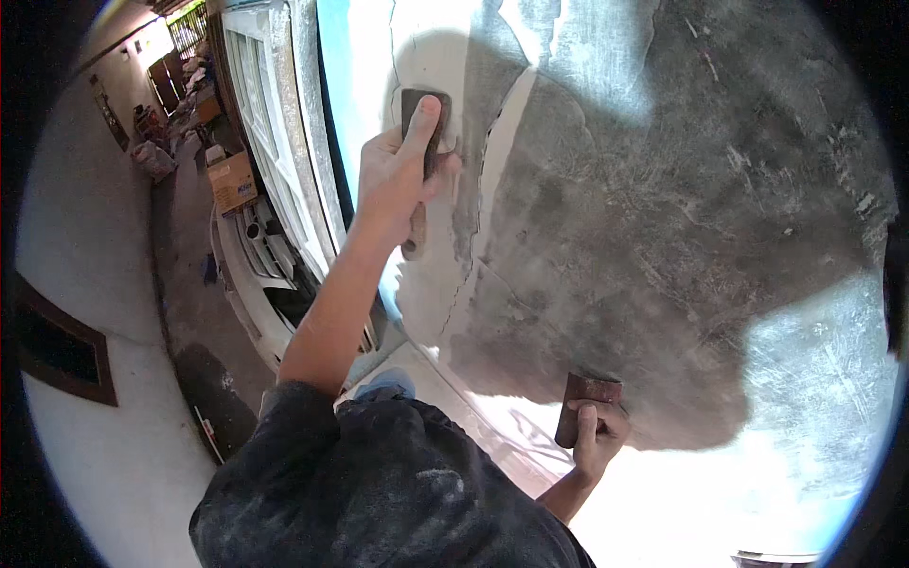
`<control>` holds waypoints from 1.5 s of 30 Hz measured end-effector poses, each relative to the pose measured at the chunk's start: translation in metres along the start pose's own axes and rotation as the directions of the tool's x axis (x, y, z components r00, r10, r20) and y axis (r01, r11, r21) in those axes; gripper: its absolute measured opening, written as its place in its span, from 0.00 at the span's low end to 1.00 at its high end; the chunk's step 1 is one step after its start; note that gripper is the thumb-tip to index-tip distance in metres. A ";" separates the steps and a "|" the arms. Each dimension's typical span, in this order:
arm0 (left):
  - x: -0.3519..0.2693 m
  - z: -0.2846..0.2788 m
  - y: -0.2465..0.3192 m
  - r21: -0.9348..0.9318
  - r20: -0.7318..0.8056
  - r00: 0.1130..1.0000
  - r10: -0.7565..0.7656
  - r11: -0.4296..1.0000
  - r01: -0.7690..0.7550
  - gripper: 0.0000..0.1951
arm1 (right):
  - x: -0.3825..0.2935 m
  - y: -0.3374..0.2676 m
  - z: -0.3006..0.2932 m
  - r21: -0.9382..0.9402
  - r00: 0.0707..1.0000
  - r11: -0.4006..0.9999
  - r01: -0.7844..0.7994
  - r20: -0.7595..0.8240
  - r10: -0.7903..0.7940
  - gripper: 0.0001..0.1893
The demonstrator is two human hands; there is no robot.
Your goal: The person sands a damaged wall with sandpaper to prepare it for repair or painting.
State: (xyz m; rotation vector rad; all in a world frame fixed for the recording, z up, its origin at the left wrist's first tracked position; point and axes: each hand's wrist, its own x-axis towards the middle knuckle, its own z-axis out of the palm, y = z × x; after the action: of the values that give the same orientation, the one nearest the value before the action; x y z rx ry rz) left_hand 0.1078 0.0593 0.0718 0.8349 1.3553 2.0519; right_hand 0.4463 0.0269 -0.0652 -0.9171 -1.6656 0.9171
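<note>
My left hand (398,170) grips a putty knife (425,128) with a dark, wide blade and a light handle, the thumb lying on the blade. The blade is at a pale, smooth strip of the wall near its left side. Lower right, my right hand (600,429) holds a reddish-brown rectangular scraper (588,397) close to the wall's lower part. The grey plastered wall (639,213) is patchy, and a jagged crack (490,156) runs down it beside the pale strip. Whether either blade touches the wall cannot be told.
A white window frame (273,142) stands left of the wall. Beyond it lie a cardboard box (233,183) on a white car bumper (241,298), a narrow passage (181,234) with sacks (153,160), and a white wall (85,206). A pale ledge (454,394) runs below the plaster.
</note>
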 end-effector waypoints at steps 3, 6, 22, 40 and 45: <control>-0.005 -0.012 -0.005 0.019 0.020 0.996 -0.086 0.996 0.085 0.27 | -0.001 0.001 0.004 -0.003 0.997 0.998 0.067 -0.035 -0.067 0.15; -0.023 -0.016 -0.029 0.063 0.013 0.976 -0.217 0.974 0.216 0.26 | -0.001 0.005 0.005 -0.001 0.995 0.997 0.074 -0.066 -0.074 0.15; -0.025 -0.004 -0.017 0.111 -0.042 0.985 -0.165 0.979 0.168 0.26 | 0.002 0.005 0.005 0.092 0.992 0.988 0.126 -0.013 -0.126 0.13; -0.005 0.002 0.014 -0.022 -0.035 0.999 -0.038 0.999 0.037 0.26 | 0.003 0.009 0.012 0.092 0.990 0.987 0.133 0.030 -0.136 0.07; 0.011 0.008 0.038 0.080 0.023 0.995 0.098 0.992 -0.100 0.27 | 0.003 0.010 0.012 0.163 0.990 0.977 0.138 0.016 -0.142 0.06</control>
State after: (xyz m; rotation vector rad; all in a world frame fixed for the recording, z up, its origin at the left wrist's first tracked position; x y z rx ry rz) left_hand 0.1027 0.0582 0.1114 0.9719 1.4207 2.0701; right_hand 0.4360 0.0322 -0.0759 -0.6716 -1.6309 0.9568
